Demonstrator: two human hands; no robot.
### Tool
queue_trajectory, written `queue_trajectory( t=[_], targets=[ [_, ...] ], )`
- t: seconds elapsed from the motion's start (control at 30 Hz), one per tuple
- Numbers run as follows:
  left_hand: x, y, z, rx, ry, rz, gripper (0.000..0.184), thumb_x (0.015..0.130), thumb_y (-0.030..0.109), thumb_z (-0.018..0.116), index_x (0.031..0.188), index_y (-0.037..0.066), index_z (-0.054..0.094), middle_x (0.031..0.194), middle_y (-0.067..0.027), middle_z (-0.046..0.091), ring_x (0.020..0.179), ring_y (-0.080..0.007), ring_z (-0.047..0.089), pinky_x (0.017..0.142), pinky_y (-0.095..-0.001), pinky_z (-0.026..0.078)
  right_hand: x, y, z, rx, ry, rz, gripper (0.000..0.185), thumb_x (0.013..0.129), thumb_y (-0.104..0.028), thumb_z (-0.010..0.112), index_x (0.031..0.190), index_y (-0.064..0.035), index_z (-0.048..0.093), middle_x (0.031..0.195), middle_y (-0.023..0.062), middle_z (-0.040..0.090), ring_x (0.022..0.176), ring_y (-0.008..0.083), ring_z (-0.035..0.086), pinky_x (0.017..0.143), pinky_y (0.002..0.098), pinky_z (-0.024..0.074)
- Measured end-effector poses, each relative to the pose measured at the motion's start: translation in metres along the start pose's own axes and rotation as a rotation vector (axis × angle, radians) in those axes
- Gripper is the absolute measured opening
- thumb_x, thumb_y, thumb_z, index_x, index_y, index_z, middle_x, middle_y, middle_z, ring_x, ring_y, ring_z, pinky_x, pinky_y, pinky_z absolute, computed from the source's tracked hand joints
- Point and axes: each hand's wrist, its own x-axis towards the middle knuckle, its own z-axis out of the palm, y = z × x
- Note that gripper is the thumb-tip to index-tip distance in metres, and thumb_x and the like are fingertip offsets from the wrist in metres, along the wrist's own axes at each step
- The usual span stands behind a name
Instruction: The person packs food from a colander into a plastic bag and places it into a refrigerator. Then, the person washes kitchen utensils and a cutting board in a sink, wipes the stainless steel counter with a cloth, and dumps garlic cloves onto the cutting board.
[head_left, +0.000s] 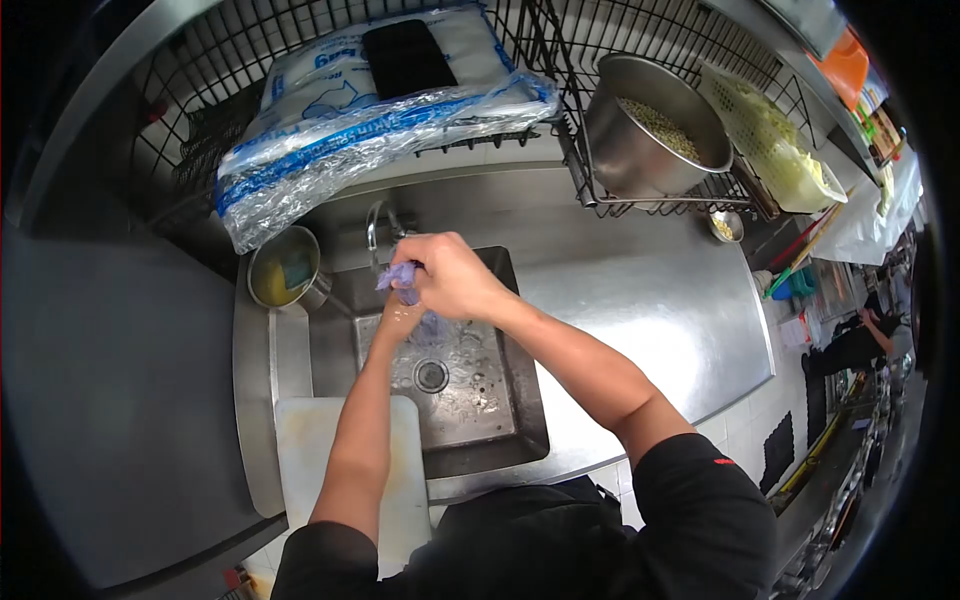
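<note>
Clasping right hand (452,274): I see its fingers clamped on the gathered folds of a bunched purple cloth (399,275).
Left hand (402,317): just below the right; its fingers are hidden, so I cannot tell whether they are apart or together.
Cloth's place: in the air over the sink (522,405), near the tap (374,225); a blurred purple part shows lower, above the drain (431,376).
Cloth's feel: I judge it light, limp and soft, probably wet and somewhat slippery, with little to break under a hard squeeze.
Best hold: I favour the thick folds, wrapped by the whole palm; the loose tip would likely flop or slip.
Around the sink: I have a metal pot (316,288) and a cutting board (306,455) on the left, a steel desk (640,260) on the right.
</note>
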Motion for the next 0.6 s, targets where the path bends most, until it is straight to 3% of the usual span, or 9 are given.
queue_trajectory(
  t=[0.03,0.07,0.1,0.17,0.23,0.37,0.5,0.53,0.6],
  targets=[
    [-0.001,0.002,0.002,0.030,-0.042,-0.050,0.037,0.084,0.025,0.073,0.111,0.003,0.061,0.105,-0.0057,0.067,0.098,-0.0154,0.061,0.082,-0.0348,0.049,-0.002,-0.013,-0.011,0.017,0.035,-0.012,0.025,0.069,0.008,0.050,0.088,0.0029,0.065,0.086,0.0218,0.065,0.083,0.0395,0.064,0.074,0.0423,0.0502],
    [-0.005,0.003,0.006,0.032,-0.045,-0.045,0.037,0.084,0.025,0.073,0.111,0.003,0.061,0.105,-0.0057,0.067,0.098,-0.0154,0.061,0.082,-0.0348,0.049,-0.004,-0.023,-0.022,-0.016,0.056,-0.047,0.018,0.075,0.009,0.055,0.088,0.0022,0.066,0.086,0.0166,0.067,0.081,0.0289,0.067,0.074,0.0363,0.0517],
    [-0.013,0.004,0.012,-0.010,-0.023,-0.022,0.034,0.083,0.026,0.073,0.106,0.003,0.063,0.101,-0.0061,0.068,0.095,-0.0156,0.062,0.080,-0.0344,0.050,-0.006,-0.035,-0.033,-0.017,0.058,-0.048,0.018,0.075,0.009,0.055,0.088,0.0022,0.066,0.086,0.0166,0.067,0.081,0.0289,0.067,0.074,0.0363,0.0517],
    [-0.025,-0.012,0.020,-0.051,0.005,0.009,0.032,0.083,0.027,0.073,0.102,0.002,0.065,0.098,-0.0065,0.069,0.092,-0.0158,0.063,0.079,-0.0339,0.050,-0.010,-0.063,-0.059,0.239,0.137,-0.011,0.011,0.081,0.008,0.062,0.089,0.0023,0.066,0.088,0.0103,0.068,0.082,0.0163,0.065,0.074,0.0290,0.0521],
    [-0.029,-0.052,0.028,-0.097,-0.119,-0.279,0.029,0.082,0.028,0.074,0.096,0.002,0.069,0.089,-0.0074,0.071,0.083,-0.0159,0.065,0.076,-0.0327,0.050,-0.014,-0.077,-0.084,0.240,0.217,-0.066,0.008,0.083,0.008,0.067,0.090,0.0029,0.066,0.089,0.0067,0.067,0.084,0.0103,0.062,0.075,0.0244,0.0518],
    [-0.030,-0.046,0.026,-0.038,0.009,-0.307,0.026,0.081,0.026,0.076,0.089,0.003,0.072,0.081,-0.0070,0.071,0.074,-0.0151,0.065,0.074,-0.0317,0.051,-0.037,-0.074,-0.094,0.286,0.295,-0.062,0.007,0.082,0.004,0.066,0.089,0.0008,0.067,0.082,0.0074,0.067,0.076,0.0094,0.061,0.068,0.0255,0.0504],
    [-0.017,-0.008,0.012,-0.138,-0.220,-0.179,0.028,0.080,0.023,0.076,0.099,0.003,0.070,0.090,-0.0074,0.071,0.084,-0.0152,0.064,0.078,-0.0317,0.050,-0.032,-0.046,-0.057,0.538,0.233,0.110,0.009,0.086,0.004,0.066,0.093,-0.0002,0.063,0.088,0.0033,0.064,0.074,0.0069,0.058,0.062,0.0219,0.0481],
    [-0.016,0.004,0.009,-0.215,-0.278,-0.066,0.032,0.080,0.021,0.076,0.105,0.002,0.068,0.095,-0.0079,0.070,0.088,-0.0158,0.064,0.080,-0.0319,0.049,-0.027,-0.027,-0.046,0.533,0.202,0.097,0.009,0.087,0.002,0.066,0.094,-0.0015,0.062,0.087,0.0018,0.064,0.073,0.0063,0.056,0.062,0.0221,0.0478],
    [-0.012,0.015,-0.001,-0.196,-0.263,-0.118,0.035,0.079,0.019,0.076,0.108,0.002,0.065,0.098,-0.0083,0.069,0.092,-0.0165,0.063,0.082,-0.0323,0.049,-0.024,0.002,-0.028,0.445,0.232,0.080,0.009,0.087,0.001,0.066,0.095,-0.0010,0.062,0.086,0.0023,0.064,0.074,0.0070,0.057,0.063,0.0238,0.0487]
  ],
)
